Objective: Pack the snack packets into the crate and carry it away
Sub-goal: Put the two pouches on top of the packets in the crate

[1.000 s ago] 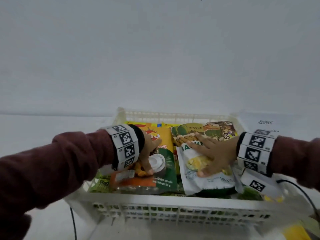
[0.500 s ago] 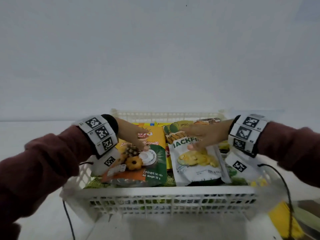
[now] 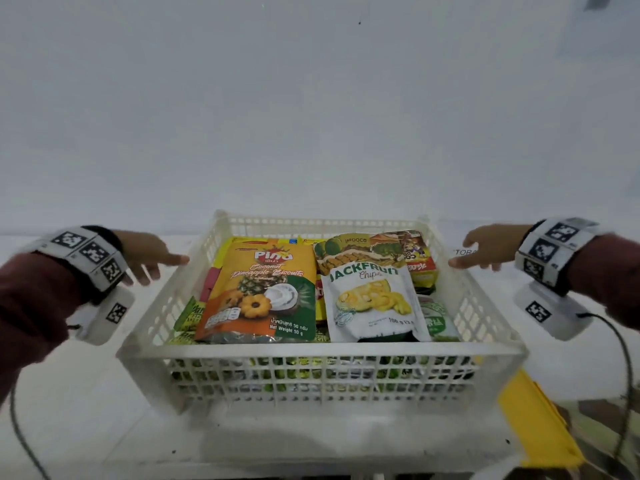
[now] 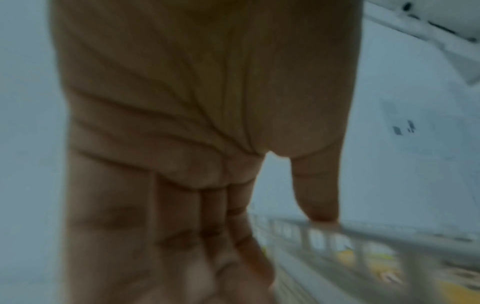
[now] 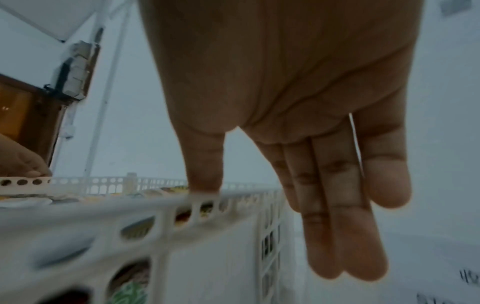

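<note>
Both hands off the packets since 0.5 s ago, now outside the crate's 2 short sides.

Left hand and right hand are spread and grasp nothing; each thumb tip meets the rim of the white lattice crate, fingers hanging outside the wall. Between them, on the white table, the crate holds the Coconut Pineapple Biscuits packet and Jackfruit Chips packet atop others. Judged: light load, stiff crate, loose slippery packets; grip under both side rims, lift level.

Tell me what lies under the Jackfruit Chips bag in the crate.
Under the Jackfruit Chips bag in the crate, a green-and-tan packet and a green packet stick out. What lies directly beneath is covered.
</note>
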The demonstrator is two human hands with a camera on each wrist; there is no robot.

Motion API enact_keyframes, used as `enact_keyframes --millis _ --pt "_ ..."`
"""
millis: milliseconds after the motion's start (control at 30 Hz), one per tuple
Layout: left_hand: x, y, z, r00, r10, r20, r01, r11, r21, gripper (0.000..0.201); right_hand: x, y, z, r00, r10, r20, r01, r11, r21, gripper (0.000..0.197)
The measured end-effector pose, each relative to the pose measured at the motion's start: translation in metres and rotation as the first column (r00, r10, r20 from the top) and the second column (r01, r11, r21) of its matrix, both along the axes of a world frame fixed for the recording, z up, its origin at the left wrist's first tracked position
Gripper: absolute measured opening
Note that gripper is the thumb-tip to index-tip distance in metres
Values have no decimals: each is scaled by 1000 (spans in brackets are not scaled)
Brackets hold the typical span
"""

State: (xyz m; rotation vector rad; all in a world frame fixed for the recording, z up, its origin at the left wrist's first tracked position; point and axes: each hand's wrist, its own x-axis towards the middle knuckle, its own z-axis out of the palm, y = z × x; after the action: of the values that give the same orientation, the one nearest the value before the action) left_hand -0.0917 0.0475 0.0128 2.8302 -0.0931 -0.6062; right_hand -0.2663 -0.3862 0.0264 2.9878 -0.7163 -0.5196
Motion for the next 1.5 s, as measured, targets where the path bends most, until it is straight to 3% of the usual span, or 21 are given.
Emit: enact_keyframes --millis 67,167,367,533,800,933,1200,1500 --pt "-2 2 -14 999 30 -42 -35 993 -114 35 -1 -5 -19 1000 -27 14 26 995 92 61" --pt "-3 2 -21 999 -2 -32 -4 979 -204 29 0 -7 -37 986 -22 166 -5 987 161 40" --pt "-17 0 -29 993 -16 120 38 982 -187 34 -2 -8 -53 922 -10 386 -74 977 201 50" --pt "-34 7 -34 981 19 194 33 966 -258 37 -5 -5 -61 836 -3 549 -128 971 200 52" --pt "-64 53 -25 963 125 238 -45 948 -315 26 1 20 -57 788 -14 616 -182 950 255 43" --pt "-77 102 -24 943 194 272 -93 934 -346 22 15 60 -50 766 7 643 -243 929 279 38" --pt "-106 231 -36 891 348 291 -220 892 -394 41 70 184 -47 748 102 656 -367 887 281 36" --pt "-114 390 -47 830 447 332 -365 887 -283 39 131 347 -69 753 181 633 -476 813 334 32"
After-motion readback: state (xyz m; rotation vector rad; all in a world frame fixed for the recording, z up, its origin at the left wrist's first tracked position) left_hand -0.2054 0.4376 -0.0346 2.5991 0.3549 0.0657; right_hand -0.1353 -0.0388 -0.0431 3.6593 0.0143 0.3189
